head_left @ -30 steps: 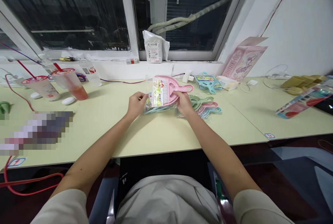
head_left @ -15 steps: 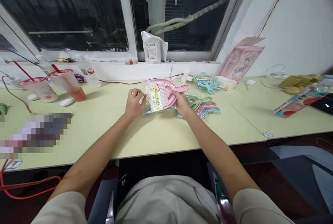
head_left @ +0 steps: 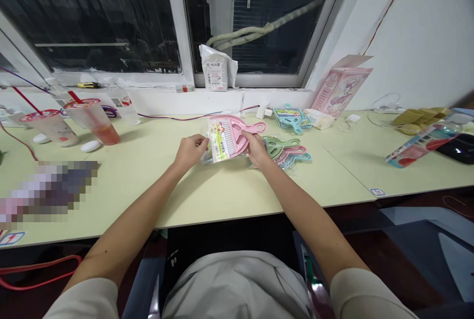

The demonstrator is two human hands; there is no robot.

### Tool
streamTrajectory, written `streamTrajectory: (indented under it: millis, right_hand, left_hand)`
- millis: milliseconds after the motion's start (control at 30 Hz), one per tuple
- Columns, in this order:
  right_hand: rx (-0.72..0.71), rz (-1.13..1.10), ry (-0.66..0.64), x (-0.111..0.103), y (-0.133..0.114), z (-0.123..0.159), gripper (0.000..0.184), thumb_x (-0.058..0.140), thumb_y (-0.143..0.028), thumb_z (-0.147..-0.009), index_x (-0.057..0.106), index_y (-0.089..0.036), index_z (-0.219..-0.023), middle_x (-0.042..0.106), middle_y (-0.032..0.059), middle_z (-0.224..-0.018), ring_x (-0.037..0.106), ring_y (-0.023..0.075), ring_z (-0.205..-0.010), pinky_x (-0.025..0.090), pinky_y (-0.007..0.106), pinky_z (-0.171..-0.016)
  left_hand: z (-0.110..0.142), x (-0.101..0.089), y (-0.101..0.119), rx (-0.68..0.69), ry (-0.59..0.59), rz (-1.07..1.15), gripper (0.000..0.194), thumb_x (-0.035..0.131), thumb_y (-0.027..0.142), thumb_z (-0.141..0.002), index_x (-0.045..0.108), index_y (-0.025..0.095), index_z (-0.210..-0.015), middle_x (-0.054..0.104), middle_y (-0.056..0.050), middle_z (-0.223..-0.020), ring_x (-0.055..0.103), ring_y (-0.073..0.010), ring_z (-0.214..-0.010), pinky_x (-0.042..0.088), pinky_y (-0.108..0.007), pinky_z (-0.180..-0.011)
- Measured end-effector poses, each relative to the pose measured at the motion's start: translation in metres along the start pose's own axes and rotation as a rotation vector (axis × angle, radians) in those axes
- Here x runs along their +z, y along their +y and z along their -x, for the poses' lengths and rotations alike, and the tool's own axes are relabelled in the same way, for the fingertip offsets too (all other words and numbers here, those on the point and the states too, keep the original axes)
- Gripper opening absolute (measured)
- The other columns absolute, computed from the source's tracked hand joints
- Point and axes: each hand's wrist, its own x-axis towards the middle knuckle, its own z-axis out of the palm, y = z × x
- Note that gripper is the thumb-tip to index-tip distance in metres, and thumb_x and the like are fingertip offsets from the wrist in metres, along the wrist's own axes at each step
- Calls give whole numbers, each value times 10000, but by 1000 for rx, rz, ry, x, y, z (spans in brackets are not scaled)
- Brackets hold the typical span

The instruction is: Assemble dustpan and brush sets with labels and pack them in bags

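A pink mini dustpan and brush set (head_left: 240,134) in a clear bag lies tilted between my two hands above the table. My right hand (head_left: 255,148) is closed on it at the base of its handle. At the bag's left end, my left hand (head_left: 191,150) pinches the plastic edge. Just right of my right hand lie more bagged sets, a green one (head_left: 278,146), a pink one (head_left: 294,151) and a blue one (head_left: 300,157), overlapping. Farther back rests a pile of blue sets (head_left: 292,119).
Two drink cups with red straws (head_left: 98,124) stand at the left, near white oval objects (head_left: 91,146). A pink box (head_left: 342,87) stands back right. At far right lies a bottle (head_left: 422,143). A white package (head_left: 217,69) leans at the window.
My left hand has turned slightly and its fingers have drawn in at the bag's edge. My right hand keeps its hold on the pink set. The whole view has shifted a little.
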Motion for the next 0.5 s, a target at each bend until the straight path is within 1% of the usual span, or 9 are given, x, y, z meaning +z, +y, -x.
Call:
streamTrajectory:
  millis: [100,167,267,433,500]
  right_hand:
    - [-8,21,-24,1,0,2,349,853,-452,-674,682,-234,-886,711,-25,-694,676,186,-649,486,258,-516]
    - [-22,21,-42,2,1,2,359,850,-463,-669,680,-235,-889,700,-30,-679,667,186,-644,477,261,-517]
    - [-43,19,-46,3,1,2,366,845,-462,-668,675,-234,-898,705,-32,-693,683,185,-677,492,258,-554]
    - [-46,45,-30,6,-3,4,370,838,-487,-689,665,-231,-894,714,-26,-701,714,198,-744,518,259,-609]
    - [-46,55,-30,6,-4,6,371,840,-494,-690,663,-232,-883,708,-27,-692,715,197,-747,519,256,-611]
  left_hand:
    - [1,-2,8,-163,-91,181,277,627,422,-926,728,186,-821,772,-56,-764,457,-117,-401,369,-304,-478]
    - [1,-4,12,-215,-122,269,288,641,428,-914,710,178,-789,743,-59,-705,416,-104,-361,341,-304,-451]
    - [0,-7,15,-247,-136,348,289,657,412,-894,680,174,-730,677,-51,-606,393,-98,-352,302,-298,-441]
    - [-1,-9,14,-269,-169,443,249,682,388,-857,677,178,-723,632,-34,-587,379,-95,-376,261,-290,-443]
    - [-1,-8,13,-263,-187,456,222,688,359,-846,661,184,-712,587,-14,-549,373,-93,-388,253,-281,-456]
